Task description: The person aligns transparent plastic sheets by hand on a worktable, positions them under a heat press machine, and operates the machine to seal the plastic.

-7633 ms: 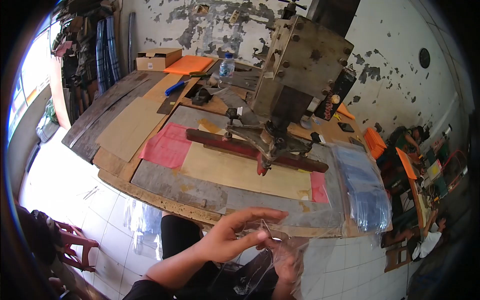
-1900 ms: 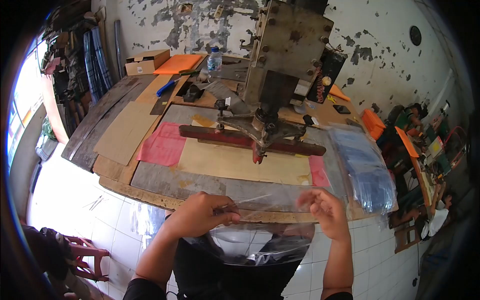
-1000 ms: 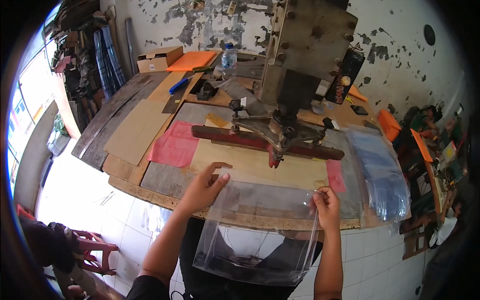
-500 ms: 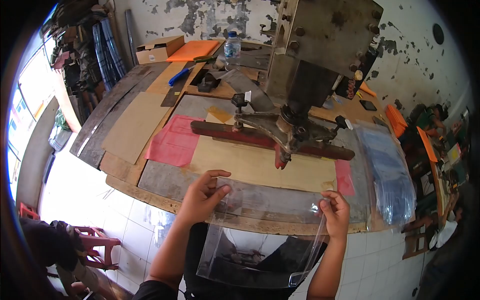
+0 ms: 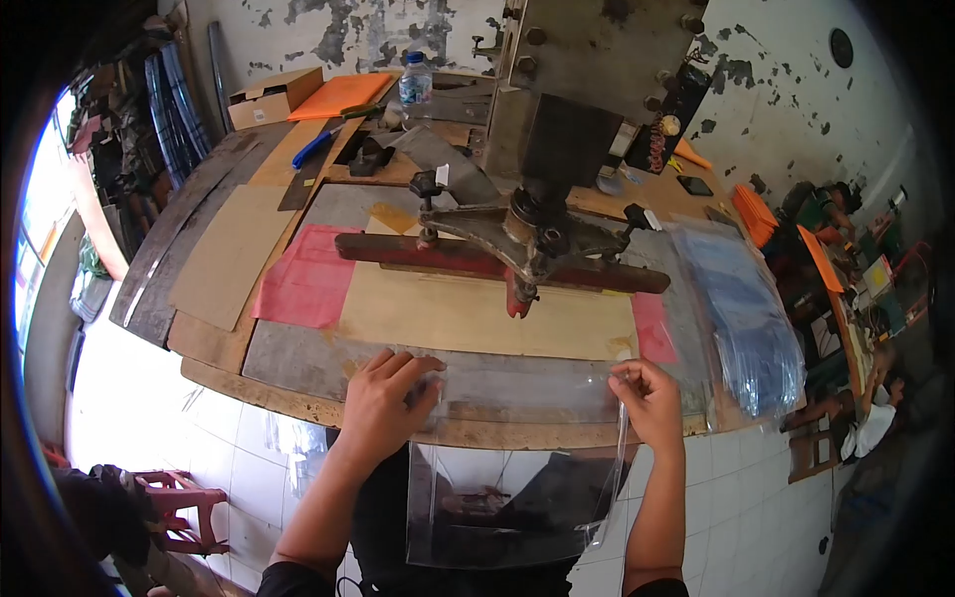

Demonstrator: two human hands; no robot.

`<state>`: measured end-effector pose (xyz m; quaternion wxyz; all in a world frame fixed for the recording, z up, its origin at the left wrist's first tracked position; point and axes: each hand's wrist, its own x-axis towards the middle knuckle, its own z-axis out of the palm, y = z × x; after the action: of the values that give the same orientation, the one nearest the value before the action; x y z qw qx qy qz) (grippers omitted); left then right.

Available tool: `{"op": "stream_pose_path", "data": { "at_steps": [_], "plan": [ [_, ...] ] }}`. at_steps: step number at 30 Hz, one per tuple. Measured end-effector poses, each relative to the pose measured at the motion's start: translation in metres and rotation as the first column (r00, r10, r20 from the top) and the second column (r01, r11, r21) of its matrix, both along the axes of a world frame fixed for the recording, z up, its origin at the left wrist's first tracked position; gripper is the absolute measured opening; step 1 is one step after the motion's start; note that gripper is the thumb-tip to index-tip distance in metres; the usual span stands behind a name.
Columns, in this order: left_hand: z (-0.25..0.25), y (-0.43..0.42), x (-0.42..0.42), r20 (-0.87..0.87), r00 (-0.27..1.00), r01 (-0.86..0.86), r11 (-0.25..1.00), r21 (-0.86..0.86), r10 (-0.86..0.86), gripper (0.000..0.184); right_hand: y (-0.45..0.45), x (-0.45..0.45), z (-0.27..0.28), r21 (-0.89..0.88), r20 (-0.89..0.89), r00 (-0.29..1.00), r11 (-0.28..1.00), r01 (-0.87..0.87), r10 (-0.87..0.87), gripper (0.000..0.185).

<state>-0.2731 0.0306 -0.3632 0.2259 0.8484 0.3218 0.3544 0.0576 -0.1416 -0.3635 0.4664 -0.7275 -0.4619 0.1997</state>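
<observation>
A clear plastic sheet (image 5: 512, 502) with folded side edges hangs between my two hands at the front of the work table. My left hand (image 5: 390, 406) pinches its upper left corner, thumb below the bent fingers. The upper right corner is gripped between the thumb and fingers of my right hand (image 5: 652, 400). The sheet's top strip lies over the table's front edge, close to a yellowish board (image 5: 487, 323). Above that board, a metal press (image 5: 542, 224) holds a long reddish bar (image 5: 448, 261).
A stack of clear plastic pieces (image 5: 746, 328) lies at the table's right. Pink sheets (image 5: 308, 279) flank the board. Farther back are a water bottle (image 5: 416, 85), a blue cutter (image 5: 313, 149) and a cardboard box (image 5: 274, 97). A red stool (image 5: 184, 512) stands at lower left.
The view has shifted, so the table appears farther left and higher. Both hands have moved slightly rightward relative to the table, and the plastic sheet hangs straighter, its top edge more level.
</observation>
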Motion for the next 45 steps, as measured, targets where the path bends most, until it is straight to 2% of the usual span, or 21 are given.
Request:
{"op": "stream_pose_path", "data": {
  "at_steps": [2, 3, 5, 6, 8, 9, 11, 14, 16, 17, 18, 20, 21, 26, 29, 30, 32, 34, 38, 42, 45],
  "plan": [
    [0.006, -0.002, 0.005, -0.158, 0.987, 0.013, 0.994, 0.107, 0.004, 0.021, 0.002, -0.006, 0.001, 0.043, 0.134, 0.988, 0.997, 0.068, -0.074, 0.013],
    [0.007, -0.004, 0.007, -0.155, 0.988, 0.014, 0.994, 0.105, 0.002, 0.021, 0.002, -0.010, 0.001, 0.041, 0.136, 0.988, 0.997, 0.070, -0.075, 0.013],
    [0.011, -0.008, 0.011, -0.189, 0.981, -0.031, 0.994, 0.110, 0.051, 0.022, 0.003, -0.020, 0.002, 0.152, 0.540, 0.829, 0.986, 0.072, -0.144, 0.018],
    [0.012, -0.009, 0.013, -0.189, 0.981, -0.031, 0.994, 0.109, 0.051, 0.022, 0.004, -0.023, 0.005, 0.151, 0.540, 0.829, 0.986, 0.072, -0.144, 0.018],
    [0.014, -0.010, 0.018, -0.265, 0.964, 0.058, 0.967, 0.250, 0.011, 0.025, 0.004, -0.027, 0.011, 0.104, 0.664, 0.747, 0.993, -0.057, -0.027, 0.024],
    [0.013, -0.011, 0.018, -0.267, 0.964, 0.061, 0.967, 0.248, 0.008, 0.025, 0.004, -0.021, 0.006, 0.034, 0.679, 0.727, 0.986, -0.163, 0.097, 0.026],
    [0.010, -0.013, 0.019, -0.426, 0.885, 0.292, 0.938, 0.189, -0.189, 0.036, 0.001, -0.025, 0.005, -0.003, 0.687, 0.717, 0.988, -0.154, 0.114, 0.027],
    [0.010, -0.022, 0.022, -0.479, 0.850, 0.308, 0.945, 0.114, -0.219, 0.042, -0.004, -0.040, 0.008, -0.084, 0.694, 0.703, 0.987, -0.135, 0.155, 0.026],
    [0.000, -0.033, 0.026, -0.497, 0.852, 0.279, 0.946, 0.166, -0.164, 0.043, -0.009, -0.057, 0.007, -0.033, 0.716, 0.695, 0.997, -0.064, 0.068, 0.026],
    [-0.005, -0.040, 0.028, -0.511, 0.853, 0.250, 0.943, 0.219, -0.108, 0.047, -0.015, -0.059, 0.001, -0.115, 0.684, 0.718, 0.991, -0.074, 0.133, 0.040],
    [-0.006, -0.049, 0.032, -0.513, 0.851, 0.254, 0.943, 0.215, -0.112, 0.047, -0.017, -0.065, -0.002, -0.118, 0.681, 0.720, 0.990, -0.071, 0.133, 0.040],
    [-0.006, -0.067, 0.040, -0.494, 0.869, 0.132, 0.972, 0.197, -0.018, 0.060, -0.016, -0.087, -0.006, -0.160, 0.752, 0.643, 0.987, -0.036, 0.145, 0.059],
    [-0.011, -0.068, 0.042, -0.513, 0.858, 0.109, 0.988, 0.107, -0.039, 0.069, -0.016, -0.092, -0.012, -0.220, 0.728, 0.659, 0.975, -0.035, 0.188, 0.067],
    [-0.013, -0.084, 0.052, -0.525, 0.851, 0.108, 0.985, 0.131, -0.024, 0.065, -0.010, -0.114, -0.021, -0.249, 0.747, 0.650, 0.965, 0.084, 0.136, 0.069],
    [-0.017, -0.087, 0.056, -0.512, 0.859, 0.087, 0.988, 0.124, -0.012, 0.065, -0.003, -0.125, -0.022, -0.233, 0.661, 0.729, 0.972, -0.025, 0.178, 0.065],
    [-0.018, -0.087, 0.056, -0.508, 0.861, 0.077, 0.987, 0.140, 0.005, 0.065, -0.002, -0.126, -0.020, -0.236, 0.661, 0.730, 0.972, -0.017, 0.173, 0.065],
    [-0.019, -0.086, 0.055, -0.508, 0.861, 0.113, 0.984, 0.141, -0.025, 0.065, 0.001, -0.125, -0.018, -0.282, 0.650, 0.700, 0.949, -0.142, 0.297, 0.063],
    [-0.017, -0.083, 0.055, -0.508, 0.860, 0.142, 0.980, 0.138, -0.053, 0.065, 0.001, -0.119, -0.016, -0.274, 0.642, 0.702, 0.947, -0.166, 0.308, 0.063],
    [-0.013, -0.075, 0.055, -0.489, 0.857, 0.199, 0.980, 0.018, -0.165, 0.066, -0.001, -0.112, -0.013, -0.278, 0.612, 0.715, 0.939, -0.204, 0.337, 0.065],
    [-0.010, -0.073, 0.054, -0.444, 0.875, 0.199, 0.979, -0.034, -0.193, 0.068, -0.007, -0.098, -0.009, -0.309, 0.630, 0.693, 0.932, -0.190, 0.350, 0.068],
    [-0.010, -0.072, 0.053, -0.447, 0.872, 0.202, 0.978, -0.045, -0.200, 0.070, -0.016, -0.085, -0.012, -0.314, 0.670, 0.687, 0.946, -0.080, 0.280, 0.072]
  ]
}}
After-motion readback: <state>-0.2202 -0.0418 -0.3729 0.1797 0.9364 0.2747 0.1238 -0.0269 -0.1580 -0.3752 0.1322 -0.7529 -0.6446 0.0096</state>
